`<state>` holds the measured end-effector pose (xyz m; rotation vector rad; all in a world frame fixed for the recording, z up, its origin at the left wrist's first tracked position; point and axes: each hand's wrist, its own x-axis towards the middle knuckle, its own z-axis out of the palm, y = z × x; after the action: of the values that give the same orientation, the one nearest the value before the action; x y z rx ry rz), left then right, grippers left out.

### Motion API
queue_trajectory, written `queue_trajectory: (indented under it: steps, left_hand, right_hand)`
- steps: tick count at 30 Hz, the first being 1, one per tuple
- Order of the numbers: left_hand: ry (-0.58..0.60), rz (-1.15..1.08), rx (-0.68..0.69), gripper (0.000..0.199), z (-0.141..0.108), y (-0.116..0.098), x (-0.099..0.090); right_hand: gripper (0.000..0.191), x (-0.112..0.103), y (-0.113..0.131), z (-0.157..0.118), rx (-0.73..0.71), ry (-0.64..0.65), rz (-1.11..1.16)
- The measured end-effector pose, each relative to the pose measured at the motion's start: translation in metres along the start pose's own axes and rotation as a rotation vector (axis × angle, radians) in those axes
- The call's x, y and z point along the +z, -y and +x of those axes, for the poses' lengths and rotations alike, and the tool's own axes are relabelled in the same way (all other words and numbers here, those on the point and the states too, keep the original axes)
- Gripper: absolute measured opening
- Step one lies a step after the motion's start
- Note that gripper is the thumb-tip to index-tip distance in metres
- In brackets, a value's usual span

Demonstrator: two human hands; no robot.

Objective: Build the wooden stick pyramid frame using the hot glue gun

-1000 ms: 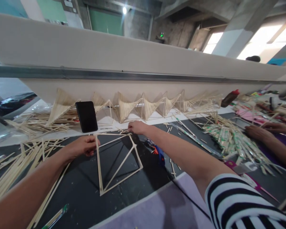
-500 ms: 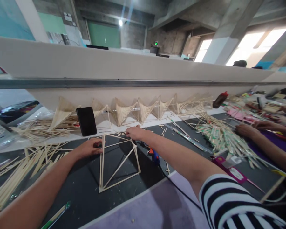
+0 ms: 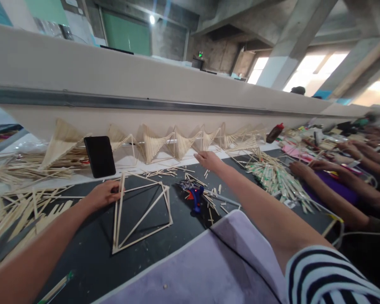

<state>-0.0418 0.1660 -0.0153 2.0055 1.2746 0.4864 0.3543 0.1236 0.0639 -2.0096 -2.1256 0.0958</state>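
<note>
A frame of thin wooden sticks [image 3: 145, 218] stands on the dark mat, with triangular sides and a diagonal. My left hand [image 3: 105, 195] grips its upper left corner, fingers closed around the stick. Out over the back of the mat is my right hand [image 3: 205, 159], away from the frame, its fingers drawn together; whatever is between them is too small to make out. Below that hand lies a blue glue gun [image 3: 196, 198] with an orange part, among short stick pieces.
Finished stick models [image 3: 183, 143] line the wall behind a black phone [image 3: 100, 156]. Loose sticks [image 3: 22, 211] lie left, wrapped bundles [image 3: 281, 179] right. A red-capped bottle [image 3: 275, 133] stands behind. Other people's hands [image 3: 300, 169] work at the right. A cable crosses the front edge.
My right hand has left the top of the frame and moved right, past the glue gun. My left hand still holds the frame. The view has shifted to the right.
</note>
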Motion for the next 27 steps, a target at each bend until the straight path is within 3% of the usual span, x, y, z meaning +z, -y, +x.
queue_trajectory:
  steps: [4,9,13,17,21,27]
  left_hand:
    - [-0.019,0.085,0.046,0.030,-0.011,0.015,-0.017]
    - [-0.141,0.105,-0.041,0.043,-0.038,0.006,-0.042]
    - [-0.289,-0.041,-0.101,0.037,-0.064,-0.029,-0.058]
    - [-0.397,-0.270,-0.070,0.027,-0.087,-0.073,-0.060]
    - [-0.458,-0.378,0.029,0.020,-0.105,-0.104,-0.054]
    - [-0.466,-0.539,0.147,0.018,-0.125,-0.126,-0.048]
  right_hand:
    - [0.018,0.015,-0.015,-0.061,-0.023,0.018,0.003]
    - [0.036,0.050,0.001,-0.116,0.049,0.053,-0.002]
    - [0.038,0.071,0.021,-0.119,0.234,0.132,0.166]
    - [0.023,0.077,0.027,-0.107,0.391,0.196,0.378]
    - [0.015,0.073,0.024,-0.109,0.426,0.260,0.649]
    - [0.035,0.063,0.035,-0.129,0.342,0.222,1.195]
